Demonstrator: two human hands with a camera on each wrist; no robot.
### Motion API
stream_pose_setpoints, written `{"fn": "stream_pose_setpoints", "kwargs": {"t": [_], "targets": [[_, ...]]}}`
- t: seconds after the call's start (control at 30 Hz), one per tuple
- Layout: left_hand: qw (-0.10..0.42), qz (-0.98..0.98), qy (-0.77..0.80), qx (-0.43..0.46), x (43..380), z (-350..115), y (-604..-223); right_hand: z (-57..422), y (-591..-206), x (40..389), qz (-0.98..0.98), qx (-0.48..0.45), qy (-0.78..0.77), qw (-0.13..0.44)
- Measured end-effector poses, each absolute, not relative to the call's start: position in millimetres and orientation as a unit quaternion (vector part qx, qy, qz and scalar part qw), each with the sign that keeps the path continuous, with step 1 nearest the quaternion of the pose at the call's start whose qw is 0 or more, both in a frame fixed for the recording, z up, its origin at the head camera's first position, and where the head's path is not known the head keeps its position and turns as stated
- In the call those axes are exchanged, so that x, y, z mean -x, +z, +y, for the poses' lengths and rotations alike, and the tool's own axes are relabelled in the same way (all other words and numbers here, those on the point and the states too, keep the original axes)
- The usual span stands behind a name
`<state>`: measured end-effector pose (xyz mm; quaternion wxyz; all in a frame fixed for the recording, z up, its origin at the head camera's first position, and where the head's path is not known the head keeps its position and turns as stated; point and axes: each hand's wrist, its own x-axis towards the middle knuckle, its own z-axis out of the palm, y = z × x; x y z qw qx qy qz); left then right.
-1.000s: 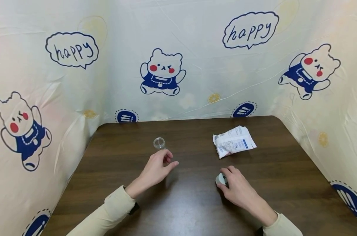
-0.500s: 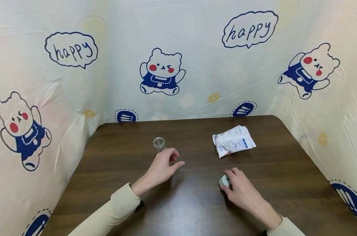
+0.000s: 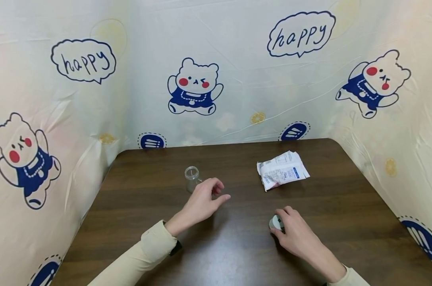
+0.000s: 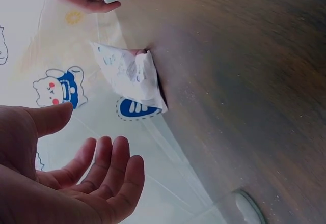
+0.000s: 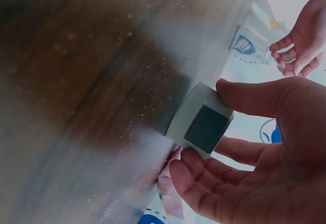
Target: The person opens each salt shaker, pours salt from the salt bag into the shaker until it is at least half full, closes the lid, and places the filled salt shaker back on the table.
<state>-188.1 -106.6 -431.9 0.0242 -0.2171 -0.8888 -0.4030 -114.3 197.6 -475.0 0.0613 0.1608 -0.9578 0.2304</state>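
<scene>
My right hand holds a small pale, round device between thumb and fingers, low at the table. The right wrist view shows a dark square panel on the side of this pale device. My left hand is raised with thumb and fingers apart, loosely bent and holding nothing. Just behind it stands a clear glass mug, upright and partly hidden by the hand. In the left wrist view, the palm and fingers of the left hand are bare.
A white printed packet lies at the back right of the dark wooden table. A pale curtain with bear drawings surrounds the table's back and sides.
My left hand has drifted right, uncovering more of the glass mug. My right hand has shifted slightly right with the pale device. Mug and packet stay in place.
</scene>
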Motion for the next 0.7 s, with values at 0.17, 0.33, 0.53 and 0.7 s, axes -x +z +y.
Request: {"fn": "stream_pose_setpoints", "kwargs": {"t": [0.17, 0.33, 0.53, 0.7], "targets": [[0.023, -0.888, -0.403, 0.220, 188.7, -102.7, -432.3, 200.4, -475.8, 111.0, -0.962, -0.149, 0.226, 0.043], [0.019, -0.889, -0.402, 0.218, 189.2, -99.4, -432.2, 201.6, -474.9, 107.8, -0.964, -0.139, 0.226, 0.013], [0.018, -0.886, -0.409, 0.217, 191.1, -94.2, -431.1, 202.9, -472.8, 107.6, -0.965, -0.140, 0.222, 0.013], [0.018, -0.887, -0.405, 0.220, 194.3, -90.2, -429.7, 203.2, -473.1, 108.8, -0.965, -0.138, 0.223, 0.006]]}}
